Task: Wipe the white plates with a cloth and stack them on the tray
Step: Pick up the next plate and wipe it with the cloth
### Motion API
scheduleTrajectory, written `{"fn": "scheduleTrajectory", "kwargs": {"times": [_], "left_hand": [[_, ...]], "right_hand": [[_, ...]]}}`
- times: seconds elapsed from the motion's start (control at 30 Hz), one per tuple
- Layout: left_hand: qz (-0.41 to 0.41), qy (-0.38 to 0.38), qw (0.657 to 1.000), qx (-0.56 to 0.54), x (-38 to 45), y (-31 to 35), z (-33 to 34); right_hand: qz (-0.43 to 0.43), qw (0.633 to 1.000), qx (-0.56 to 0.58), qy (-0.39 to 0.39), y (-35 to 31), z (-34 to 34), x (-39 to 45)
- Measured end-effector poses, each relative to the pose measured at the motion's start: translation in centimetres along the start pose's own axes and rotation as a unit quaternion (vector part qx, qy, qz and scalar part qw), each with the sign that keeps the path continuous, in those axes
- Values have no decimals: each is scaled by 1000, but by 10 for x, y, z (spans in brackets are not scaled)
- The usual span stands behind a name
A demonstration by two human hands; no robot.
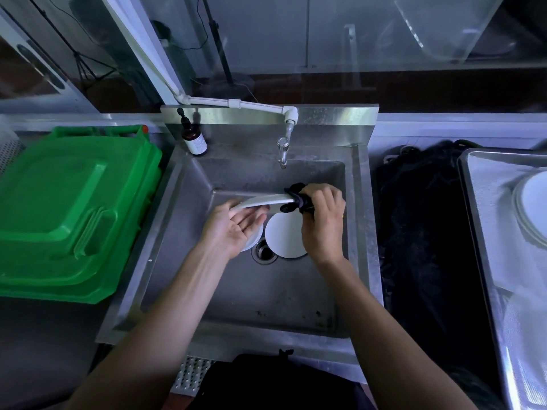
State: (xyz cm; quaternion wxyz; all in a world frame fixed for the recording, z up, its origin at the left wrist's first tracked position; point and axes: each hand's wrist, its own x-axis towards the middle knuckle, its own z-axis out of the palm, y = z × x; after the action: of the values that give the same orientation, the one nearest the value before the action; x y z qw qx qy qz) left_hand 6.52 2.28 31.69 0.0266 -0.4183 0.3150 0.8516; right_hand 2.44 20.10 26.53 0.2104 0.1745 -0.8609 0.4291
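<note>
Over the steel sink (296, 291) I hold a white plate (260, 201) nearly edge-on. My left hand (233, 229) supports its left rim with straight fingers and an upturned palm. My right hand (321, 220) grips a black cloth (297, 198) wrapped over the plate's right rim. Below, another white plate (284, 238) lies in the basin by the drain; a second one (253, 242) peeks out under my left hand. On the right, a metal tray (485, 232) carries stacked white plates (532, 208).
A tap (283, 149) hangs over the back of the basin, with a brown bottle (194, 140) on the ledge beside it. Green plastic lids (68, 214) are piled at left. A black mesh mat (423, 232) lies between sink and tray.
</note>
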Motion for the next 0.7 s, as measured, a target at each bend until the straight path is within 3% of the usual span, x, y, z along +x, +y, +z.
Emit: {"fn": "scheduleTrajectory", "kwargs": {"times": [0.17, 0.4, 0.7], "left_hand": [[29, -6, 999, -44, -4, 5, 1], [94, 0, 996, 6, 0, 11, -6], [114, 0, 993, 25, -2, 2, -19]], "right_hand": [[-28, 999, 4, -34, 7, -3, -1], [-51, 993, 4, -109, 19, -6, -9], [110, 951, 180, -226, -26, -2, 9]]}}
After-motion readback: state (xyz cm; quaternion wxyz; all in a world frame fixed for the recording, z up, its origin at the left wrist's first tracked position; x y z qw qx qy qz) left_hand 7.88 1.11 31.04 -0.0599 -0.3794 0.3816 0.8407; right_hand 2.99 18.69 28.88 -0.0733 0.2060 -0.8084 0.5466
